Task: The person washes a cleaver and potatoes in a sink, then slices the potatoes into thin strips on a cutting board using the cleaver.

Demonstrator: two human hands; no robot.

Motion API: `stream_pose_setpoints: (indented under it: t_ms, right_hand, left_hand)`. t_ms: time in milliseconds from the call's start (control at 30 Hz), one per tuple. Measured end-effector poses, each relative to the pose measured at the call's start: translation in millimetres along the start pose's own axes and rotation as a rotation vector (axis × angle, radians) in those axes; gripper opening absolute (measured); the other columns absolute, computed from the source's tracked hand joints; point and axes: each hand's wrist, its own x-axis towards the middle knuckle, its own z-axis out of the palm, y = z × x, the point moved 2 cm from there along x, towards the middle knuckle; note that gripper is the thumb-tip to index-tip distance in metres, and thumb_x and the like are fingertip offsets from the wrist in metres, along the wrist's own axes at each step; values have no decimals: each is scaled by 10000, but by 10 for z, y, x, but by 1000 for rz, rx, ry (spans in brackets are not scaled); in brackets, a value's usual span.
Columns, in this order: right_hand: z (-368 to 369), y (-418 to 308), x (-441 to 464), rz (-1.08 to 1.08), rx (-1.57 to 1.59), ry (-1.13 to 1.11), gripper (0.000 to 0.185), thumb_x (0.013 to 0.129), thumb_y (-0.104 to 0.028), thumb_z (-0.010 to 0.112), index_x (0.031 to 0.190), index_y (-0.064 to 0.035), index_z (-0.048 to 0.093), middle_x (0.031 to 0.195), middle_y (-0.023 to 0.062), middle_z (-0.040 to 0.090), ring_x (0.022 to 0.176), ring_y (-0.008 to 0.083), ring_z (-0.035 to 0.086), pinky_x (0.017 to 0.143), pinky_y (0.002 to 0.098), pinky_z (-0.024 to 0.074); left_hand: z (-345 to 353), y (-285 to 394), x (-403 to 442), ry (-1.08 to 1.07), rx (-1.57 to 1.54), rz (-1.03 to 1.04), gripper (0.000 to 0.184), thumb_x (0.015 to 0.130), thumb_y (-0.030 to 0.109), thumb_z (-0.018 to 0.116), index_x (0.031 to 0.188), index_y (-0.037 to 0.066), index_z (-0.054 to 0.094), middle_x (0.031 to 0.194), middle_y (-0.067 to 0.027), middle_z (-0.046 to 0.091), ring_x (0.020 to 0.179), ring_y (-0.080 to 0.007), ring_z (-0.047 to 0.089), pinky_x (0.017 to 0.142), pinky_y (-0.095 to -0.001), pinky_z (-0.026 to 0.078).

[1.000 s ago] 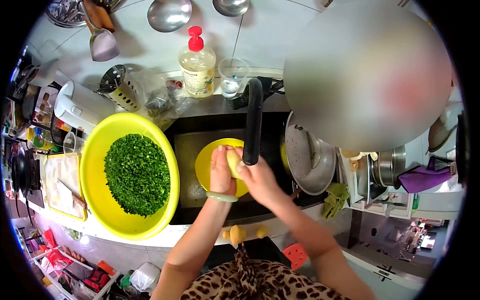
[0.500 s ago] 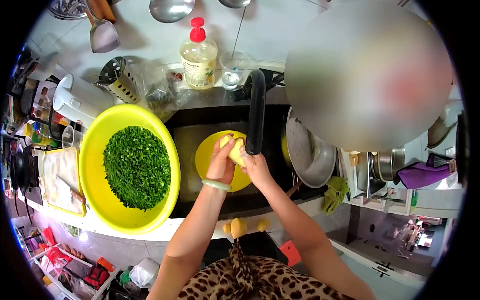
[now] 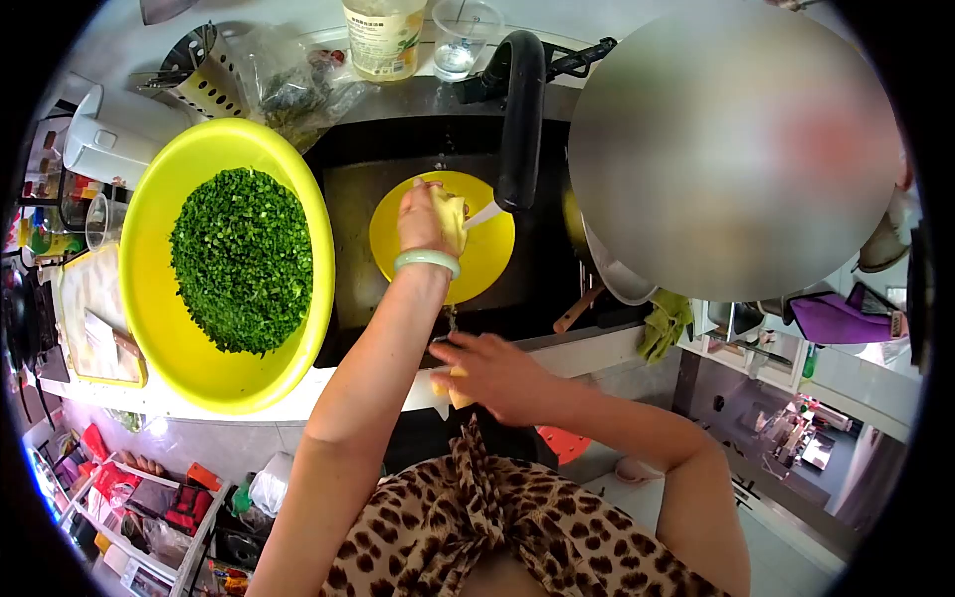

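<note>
My left hand point(image 3: 420, 219), with a pale green bangle at the wrist, is closed around a peeled, pale yellow root vegetable point(image 3: 451, 217); its exact kind is unclear. Water from the black faucet point(image 3: 519, 129) runs beside or onto the vegetable. Beneath lies a round yellow basin point(image 3: 487, 264) in the dark sink point(image 3: 353, 269). My right hand point(image 3: 492, 378) is at the sink's front edge, fingers stretched apart, over similar yellow pieces point(image 3: 458, 390) that it partly hides. Whether its fingertips touch them is hard to see.
A large yellow tub point(image 3: 323, 289) of chopped greens point(image 3: 242, 261) stands left of the sink. Beyond it are a cutting board point(image 3: 75, 313) and a knife point(image 3: 117, 338). Behind the sink stand a soap bottle point(image 3: 386, 40) and a plastic cup point(image 3: 460, 45). A green cloth point(image 3: 665, 326) hangs at right.
My right hand has let go of the root vegetable and moved down to the pieces at the front edge. My left hand keeps hold of it. Water now flows, and the view has shifted.
</note>
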Motion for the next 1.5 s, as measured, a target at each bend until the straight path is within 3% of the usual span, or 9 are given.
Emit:
stream_pose_setpoints:
  t_ms: [300, 367, 500, 700, 900, 1000, 1167, 1367, 1500]
  right_hand:
    - [277, 300, 51, -149, 21, 135, 398, 816, -129, 638, 1198, -87, 536, 1231, 121, 490, 1173, 326, 459, 942, 407, 444]
    - [-139, 477, 141, 175, 224, 366, 378, 791, -162, 685, 1136, -55, 573, 1113, 96, 547, 1077, 265, 525, 867, 362, 483]
    - [-559, 1061, 748, 513, 1584, 923, 270, 899, -260, 567, 1062, -45, 566, 984, 88, 623, 847, 251, 623, 709, 354, 517]
    - [-470, 1375, 1288, 285, 2159, 726, 330, 918, -345, 538, 985, -29, 607, 907, 149, 655, 801, 253, 633, 702, 369, 524]
    - [-401, 1240, 1049, 471, 1781, 862, 313, 896, -229, 589, 1121, -15, 552, 1043, 126, 632, 940, 215, 615, 859, 328, 483]
    - [-537, 1090, 861, 366, 1146, 789, 423, 866, -179, 653, 1227, -18, 503, 1160, 68, 557, 1030, 159, 546, 878, 281, 436]
    - [-341, 1471, 1002, 453, 1044, 925, 234, 868, -213, 649, 998, -18, 637, 920, 19, 648, 821, 128, 601, 783, 296, 477]
    - [-633, 1223, 617, 317, 1152, 701, 376, 964, -200, 502, 1296, -24, 480, 1194, 116, 544, 1110, 188, 526, 935, 292, 407]
    - [-404, 717, -246, 309, 281, 459, 499, 828, -58, 575, 1312, -31, 455, 1373, 204, 413, 1263, 357, 413, 1041, 402, 353]
  left_hand:
    - [-354, 170, -78, -67, 16, -169, 231, 972, 347, 433, 984, 131, 514, 824, -81, 590, 729, -231, 605, 618, -361, 506]
    - [-396, 247, -136, -55, -26, -229, 206, 949, 351, 486, 957, 151, 536, 819, -56, 596, 744, -216, 605, 637, -350, 503]
    - [-469, 246, -232, -62, -62, -232, 163, 912, 307, 575, 906, 144, 564, 823, -42, 599, 745, -200, 596, 657, -348, 503]
    - [-491, 234, -397, -190, 102, -326, 254, 912, 351, 586, 974, 105, 565, 870, -51, 598, 667, -183, 576, 621, -325, 493]
    - [-220, 264, -508, -445, 316, -387, 348, 959, 395, 495, 1129, 92, 517, 904, -60, 610, 612, -187, 598, 570, -292, 499]
    - [-208, 268, -499, -426, 340, -436, 347, 973, 391, 457, 1093, 73, 525, 847, -84, 622, 606, -201, 618, 560, -312, 510]
    - [-123, 309, -595, -382, 441, -447, 392, 976, 430, 417, 1017, 61, 543, 703, -99, 616, 573, -212, 615, 507, -316, 512]
    - [-125, 273, -500, -491, 247, -533, 417, 942, 476, 483, 1069, 87, 560, 867, -103, 645, 580, -162, 582, 542, -284, 517]
    - [-156, 199, -441, -538, 69, -532, 448, 942, 482, 477, 1153, 92, 542, 978, -127, 651, 583, -133, 570, 550, -274, 519]
